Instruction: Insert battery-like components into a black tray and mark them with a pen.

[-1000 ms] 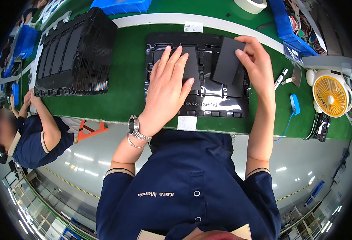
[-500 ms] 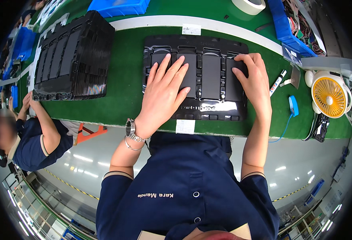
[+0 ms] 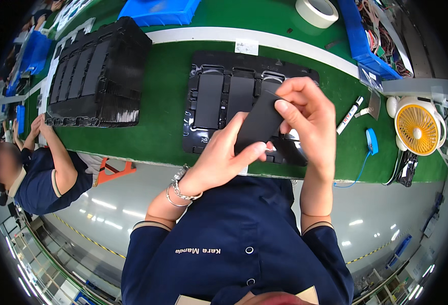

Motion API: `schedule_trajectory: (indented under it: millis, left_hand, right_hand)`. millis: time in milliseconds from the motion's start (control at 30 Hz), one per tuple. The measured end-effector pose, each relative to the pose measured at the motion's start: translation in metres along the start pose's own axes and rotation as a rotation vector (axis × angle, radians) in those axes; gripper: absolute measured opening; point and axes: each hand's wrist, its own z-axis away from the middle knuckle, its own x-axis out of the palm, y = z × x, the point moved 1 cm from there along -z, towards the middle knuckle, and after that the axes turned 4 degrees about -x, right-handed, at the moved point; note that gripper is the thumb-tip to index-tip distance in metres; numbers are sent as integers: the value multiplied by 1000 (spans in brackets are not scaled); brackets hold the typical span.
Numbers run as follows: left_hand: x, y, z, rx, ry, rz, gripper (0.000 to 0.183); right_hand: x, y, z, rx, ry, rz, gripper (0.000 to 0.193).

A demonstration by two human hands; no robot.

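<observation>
A flat, dark grey rectangular piece [image 3: 258, 122] is held tilted above the black plastic tray [image 3: 219, 60]. My left hand [image 3: 221, 157] grips its lower end, thumb on top. At its upper right corner, my right hand [image 3: 308, 119] pinches it between thumb and fingers. The tray lies on the green table, with similar dark pieces [image 3: 209, 101] in its left slots. My hands and the held piece hide much of its right side.
A tall stack of black trays [image 3: 117, 76] stands at left, near a co-worker [image 3: 46, 175]. Blue bins [image 3: 157, 11] and a tape roll [image 3: 317, 12] lie at the far side. To the right are a marker [image 3: 350, 115], a blue wrist strap [image 3: 370, 142] and a yellow-and-white fan [image 3: 417, 127].
The right-hand piece has come up out of the tray, into both hands. My left hand has left the tray's left pieces and moved right and nearer to me.
</observation>
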Motion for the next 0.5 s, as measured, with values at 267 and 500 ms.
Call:
schedule_trajectory:
  millis: [267, 500]
  left_hand:
    - [-19, -7, 6, 160, 273, 333, 33]
    - [-25, -4, 11, 230, 332, 317, 35]
  right_hand:
    - [34, 34, 10, -24, -100, -157, 10]
    - [57, 32, 10, 13, -197, -242, 8]
